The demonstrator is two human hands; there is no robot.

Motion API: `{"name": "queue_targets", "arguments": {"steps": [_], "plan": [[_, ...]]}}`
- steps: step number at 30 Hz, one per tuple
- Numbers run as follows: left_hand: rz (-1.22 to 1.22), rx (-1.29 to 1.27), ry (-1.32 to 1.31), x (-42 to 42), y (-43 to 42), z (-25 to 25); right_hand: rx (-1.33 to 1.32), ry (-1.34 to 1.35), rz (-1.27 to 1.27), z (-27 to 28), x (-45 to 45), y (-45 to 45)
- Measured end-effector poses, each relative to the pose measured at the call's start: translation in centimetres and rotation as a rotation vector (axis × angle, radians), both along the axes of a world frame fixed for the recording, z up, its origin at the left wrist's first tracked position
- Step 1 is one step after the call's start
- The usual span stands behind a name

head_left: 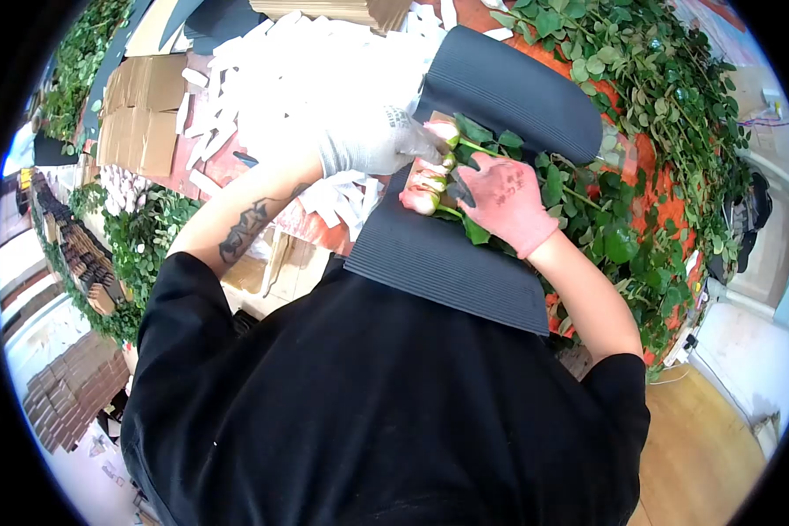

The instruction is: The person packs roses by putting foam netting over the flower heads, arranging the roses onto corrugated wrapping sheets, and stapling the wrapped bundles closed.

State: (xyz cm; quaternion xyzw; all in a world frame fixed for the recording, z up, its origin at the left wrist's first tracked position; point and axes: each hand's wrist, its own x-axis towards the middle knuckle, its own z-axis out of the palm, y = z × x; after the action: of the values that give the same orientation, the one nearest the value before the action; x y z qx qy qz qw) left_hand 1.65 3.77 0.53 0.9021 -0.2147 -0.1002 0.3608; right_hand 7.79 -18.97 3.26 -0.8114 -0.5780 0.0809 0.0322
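Observation:
Several pale pink roses (422, 196) lie with their heads side by side on a black ridged sheet (447, 272). My left hand (384, 140), in a whitish-grey glove, reaches in from the left. Its fingers are closed at the uppermost rose (443, 131), though the fingertips are partly hidden. From the right comes my right hand (507, 197) in a pink glove with darkened fingertips. Thumb and forefinger are spread apart there, touching the green just behind the rose heads. Rose stems and leaves (552, 186) extend rightward beneath and beyond that hand.
White paper strips (263, 83) are heaped at the upper left, near a folded cardboard piece (142, 114). A curved part of black ridged sheet (517, 92) rises behind the roses. Leafy stems (649, 96) cover the orange-red surface on the right. More greenery (136, 232) stands left.

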Motion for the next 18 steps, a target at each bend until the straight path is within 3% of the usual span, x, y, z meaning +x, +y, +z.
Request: {"name": "queue_targets", "arguments": {"steps": [3,9,13,16,18], "plan": [[-0.015,0.003,0.013,0.1,-0.2,1.0,-0.107,0.005,0.055,-1.5,-0.2,0.5],[-0.035,0.024,0.044,0.1,-0.2,1.9,0.006,0.007,0.092,-1.7,-0.7,0.9],[-0.026,0.050,-0.046,-0.9,-1.0,2.1,-0.155,0.030,0.022,-2.1,-0.7,1.2],[0.000,0.120,-0.058,-2.1,-1.2,1.9,-0.097,0.296,-0.112,0.2,0.3,0.7],[0.024,0.133,-0.066,-2.7,-1.2,1.5,0.021,0.076,-0.190,0.3,0.1,0.6]]}}
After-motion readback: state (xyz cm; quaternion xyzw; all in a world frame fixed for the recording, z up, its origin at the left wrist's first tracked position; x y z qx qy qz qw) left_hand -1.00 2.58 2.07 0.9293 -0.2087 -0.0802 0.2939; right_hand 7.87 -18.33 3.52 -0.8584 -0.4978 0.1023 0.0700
